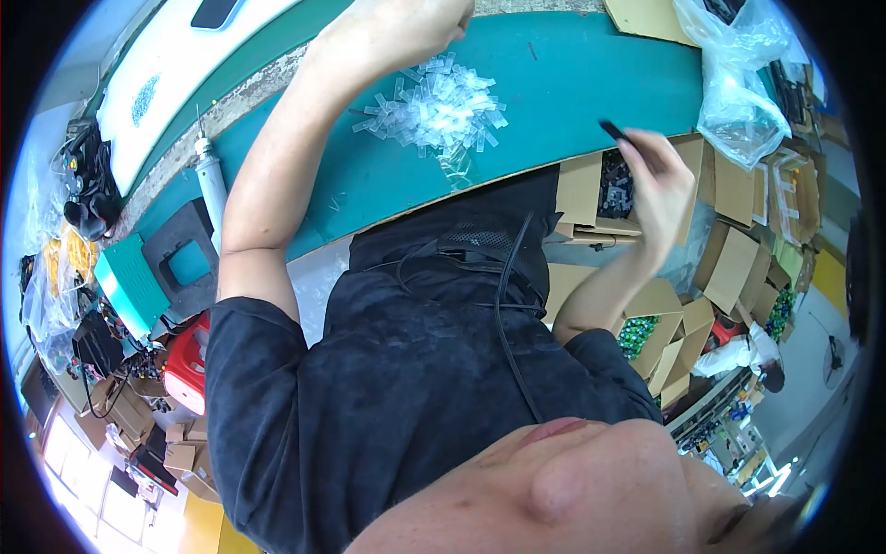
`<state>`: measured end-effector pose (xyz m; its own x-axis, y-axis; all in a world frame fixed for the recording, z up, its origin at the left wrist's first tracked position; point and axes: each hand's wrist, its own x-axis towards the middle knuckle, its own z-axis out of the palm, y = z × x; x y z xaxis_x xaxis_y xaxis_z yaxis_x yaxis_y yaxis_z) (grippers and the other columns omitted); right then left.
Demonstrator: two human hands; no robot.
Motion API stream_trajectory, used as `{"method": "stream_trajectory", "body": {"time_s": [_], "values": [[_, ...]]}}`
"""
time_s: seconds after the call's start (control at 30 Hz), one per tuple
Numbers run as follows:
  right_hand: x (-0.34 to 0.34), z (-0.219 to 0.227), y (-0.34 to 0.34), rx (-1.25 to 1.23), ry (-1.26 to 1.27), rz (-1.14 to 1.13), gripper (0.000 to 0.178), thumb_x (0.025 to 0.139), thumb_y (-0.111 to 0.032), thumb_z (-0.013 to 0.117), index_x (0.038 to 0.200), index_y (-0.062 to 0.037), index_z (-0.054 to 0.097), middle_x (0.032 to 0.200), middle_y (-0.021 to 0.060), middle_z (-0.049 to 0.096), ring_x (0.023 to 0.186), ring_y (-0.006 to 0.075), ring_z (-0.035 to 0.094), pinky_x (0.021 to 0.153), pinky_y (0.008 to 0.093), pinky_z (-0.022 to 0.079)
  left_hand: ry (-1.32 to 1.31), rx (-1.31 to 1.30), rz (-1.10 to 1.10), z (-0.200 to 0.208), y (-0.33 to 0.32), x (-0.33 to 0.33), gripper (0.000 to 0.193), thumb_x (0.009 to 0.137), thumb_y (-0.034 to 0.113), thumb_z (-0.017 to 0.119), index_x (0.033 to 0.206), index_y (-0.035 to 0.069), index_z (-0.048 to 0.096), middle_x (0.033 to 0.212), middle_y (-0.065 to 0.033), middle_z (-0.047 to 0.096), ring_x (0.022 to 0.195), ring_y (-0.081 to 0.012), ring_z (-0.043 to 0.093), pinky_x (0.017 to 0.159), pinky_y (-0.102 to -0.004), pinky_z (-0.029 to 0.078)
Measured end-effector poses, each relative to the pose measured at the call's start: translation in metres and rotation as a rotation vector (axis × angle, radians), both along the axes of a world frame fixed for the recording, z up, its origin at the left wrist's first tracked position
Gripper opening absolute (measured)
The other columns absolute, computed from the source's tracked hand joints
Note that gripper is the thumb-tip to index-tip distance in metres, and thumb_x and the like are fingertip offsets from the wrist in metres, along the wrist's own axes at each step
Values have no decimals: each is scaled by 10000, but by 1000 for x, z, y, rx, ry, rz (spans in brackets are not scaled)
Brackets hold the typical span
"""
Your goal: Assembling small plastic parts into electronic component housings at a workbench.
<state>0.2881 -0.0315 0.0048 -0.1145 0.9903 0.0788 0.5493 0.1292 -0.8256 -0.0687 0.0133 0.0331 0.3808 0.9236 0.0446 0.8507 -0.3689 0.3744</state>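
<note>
My left hand [392,35] reaches over the teal work mat [572,83] at the top of the view. Its fingers look curled together and are partly cut off by the edge, so what they hold, if anything, is hidden. Just below it lies a loose pile of small clear plastic strips [443,106]. To the right, my right hand [663,185] pinches a small black piece [616,132] between thumb and fingers, over the mat's near edge. Beneath that hand stands an open cardboard box [580,189] with many small black parts [616,189] inside.
A pen-shaped electric screwdriver [210,180] lies left of my left forearm, near a black frame-like piece [185,254]. A clear plastic bag [743,92] hangs at the right. More cardboard boxes [729,263] and a co-worker [752,351] are further right. A phone [215,13] lies far left.
</note>
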Motion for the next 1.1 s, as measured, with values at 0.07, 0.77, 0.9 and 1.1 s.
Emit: {"method": "stream_trajectory", "body": {"time_s": [0.07,0.77,0.9,1.1], "values": [[34,10,-15,-105,-138,-65,124,886,31,750,1010,32,749,893,37,705,853,92,639,771,245,502,100,15,24,-15,-4,1,129,826,88,668,800,-21,732,778,-246,708,788,-396,728,725,-492,584],[-161,-29,115,630,-307,657,273,829,-17,683,1099,13,693,1112,168,680,1071,380,638,937,413,537,260,159,-12,-46,-16,34,34,712,33,693,736,42,714,709,-176,709,687,-333,738,611,-420,590],[-186,-42,138,770,-378,710,256,835,-50,654,1083,-2,696,1125,155,667,1075,355,640,901,424,535,59,77,-67,-41,-9,23,56,732,42,677,776,15,697,728,-182,705,733,-353,738,662,-424,597],[-195,-39,154,718,-376,783,234,852,-71,641,1066,2,703,1114,151,678,1052,353,653,865,394,544,-293,-167,-91,1,-4,4,186,854,93,623,938,-44,717,895,-250,725,884,-398,725,797,-466,572]]}}
